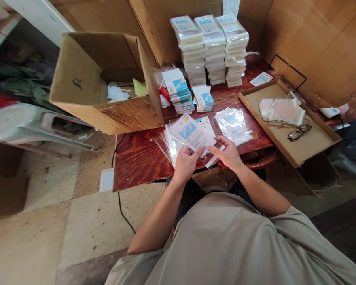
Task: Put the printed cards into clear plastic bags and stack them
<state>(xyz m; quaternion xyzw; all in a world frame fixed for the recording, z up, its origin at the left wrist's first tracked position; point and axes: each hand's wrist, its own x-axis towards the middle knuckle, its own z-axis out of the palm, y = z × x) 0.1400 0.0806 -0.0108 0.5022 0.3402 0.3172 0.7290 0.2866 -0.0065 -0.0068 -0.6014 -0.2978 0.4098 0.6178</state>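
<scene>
My left hand [186, 163] pinches the lower edge of a white printed card [187, 131] with a blue picture. My right hand [228, 153] is closed on a clear plastic bag [211, 161], close to the card's lower right corner. How far the card and the bag overlap cannot be made out. Beneath the hands, a pile of clear bags [169, 147] lies at the left, and another printed card [207, 126] shows behind the held one. To the right lies a loose pile of cards in clear bags [233, 126].
Tall stacks of bagged cards [192, 51] stand at the back, with shorter stacks of blue-and-white cards [178, 89] in front. An open cardboard box [115, 116] stands left. At right, a shallow cardboard tray [307, 148] holds clear bags and glasses [299, 132].
</scene>
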